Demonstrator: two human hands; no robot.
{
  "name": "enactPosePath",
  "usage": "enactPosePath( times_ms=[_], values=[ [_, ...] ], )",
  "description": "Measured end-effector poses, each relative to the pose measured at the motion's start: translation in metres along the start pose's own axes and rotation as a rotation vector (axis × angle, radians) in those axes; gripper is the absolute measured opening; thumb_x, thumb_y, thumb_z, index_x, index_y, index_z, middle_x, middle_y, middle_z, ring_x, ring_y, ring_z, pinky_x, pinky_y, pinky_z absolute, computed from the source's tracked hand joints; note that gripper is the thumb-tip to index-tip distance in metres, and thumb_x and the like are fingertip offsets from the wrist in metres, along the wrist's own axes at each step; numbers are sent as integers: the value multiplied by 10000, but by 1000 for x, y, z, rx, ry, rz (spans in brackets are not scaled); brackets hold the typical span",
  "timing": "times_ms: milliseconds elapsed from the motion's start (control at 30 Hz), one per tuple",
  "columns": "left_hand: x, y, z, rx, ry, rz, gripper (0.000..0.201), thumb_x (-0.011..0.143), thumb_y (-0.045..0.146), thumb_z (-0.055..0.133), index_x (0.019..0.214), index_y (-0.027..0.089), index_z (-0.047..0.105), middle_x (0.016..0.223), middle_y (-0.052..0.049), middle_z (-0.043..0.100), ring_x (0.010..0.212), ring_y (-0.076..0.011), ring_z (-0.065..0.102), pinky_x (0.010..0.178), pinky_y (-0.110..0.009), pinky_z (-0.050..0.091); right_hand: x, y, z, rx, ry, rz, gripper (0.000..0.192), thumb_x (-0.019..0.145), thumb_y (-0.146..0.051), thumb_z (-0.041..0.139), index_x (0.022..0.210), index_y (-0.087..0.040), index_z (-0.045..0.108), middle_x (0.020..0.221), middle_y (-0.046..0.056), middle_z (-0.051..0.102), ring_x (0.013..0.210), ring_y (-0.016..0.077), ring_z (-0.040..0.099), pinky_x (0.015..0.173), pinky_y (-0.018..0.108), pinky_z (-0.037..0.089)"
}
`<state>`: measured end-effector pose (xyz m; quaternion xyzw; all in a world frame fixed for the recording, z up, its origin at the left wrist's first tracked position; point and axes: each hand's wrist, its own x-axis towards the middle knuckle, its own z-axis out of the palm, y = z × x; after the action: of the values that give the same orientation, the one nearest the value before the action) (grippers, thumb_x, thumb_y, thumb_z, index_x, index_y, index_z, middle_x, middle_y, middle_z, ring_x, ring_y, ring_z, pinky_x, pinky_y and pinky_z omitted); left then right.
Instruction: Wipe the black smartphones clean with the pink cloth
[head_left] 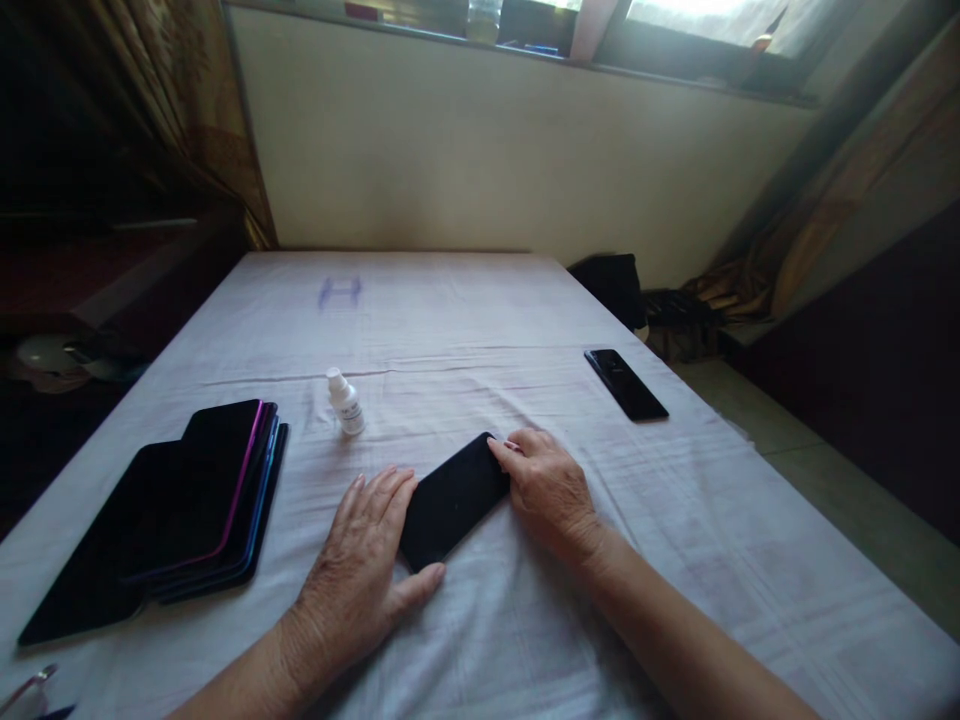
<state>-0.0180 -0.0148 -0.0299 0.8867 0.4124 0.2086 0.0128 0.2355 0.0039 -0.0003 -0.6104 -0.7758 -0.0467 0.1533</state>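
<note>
A black smartphone (456, 503) lies slanted on the white cloth, dark side up, between my two hands. My left hand (360, 560) brackets its left end, with the fingers along the upper left edge and the thumb at the near corner. At the far right corner, my right hand (546, 488) is closed, its index finger and thumb on the phone's edge. Something small and pinkish shows by those fingertips, too small to make out. A white dropper bottle (346, 405) stands upright beyond my left hand.
On the left lies a stack of dark phones (202, 490) on a larger dark tablet-like slab (97, 560). Another black phone (626, 385) rests toward the right edge of the cloth-covered surface (450, 310). A thin object (34, 685) pokes in at lower left. A wall borders the far side.
</note>
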Motion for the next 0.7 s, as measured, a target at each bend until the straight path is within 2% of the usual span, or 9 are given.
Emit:
enactPosePath(
  times_ms=[233,467,700],
  values=[
    [0,0,-1,36,2,19,748,822,444,642,1433,115,361,1425,-185,531,1345,-333,465,1160,-518,287,-8,-11,3,41,59,-127,330,934,-109,525,1187,-209,712,996,90,686,887,211,595,797,317,463],
    [0,0,-1,17,4,12,751,811,430,660,1430,112,376,1426,-179,531,1350,-335,460,1169,-519,277,-2,0,2,2,87,-54,347,880,-74,561,1149,-210,734,981,97,685,879,227,599,778,324,477],
    [0,-2,0,0,8,7,757,810,430,657,1443,128,373,1437,-169,525,1356,-335,455,1174,-520,277,-22,6,-1,113,138,-154,410,824,-22,534,1134,-202,732,970,83,683,872,214,613,782,312,510]
  ],
)
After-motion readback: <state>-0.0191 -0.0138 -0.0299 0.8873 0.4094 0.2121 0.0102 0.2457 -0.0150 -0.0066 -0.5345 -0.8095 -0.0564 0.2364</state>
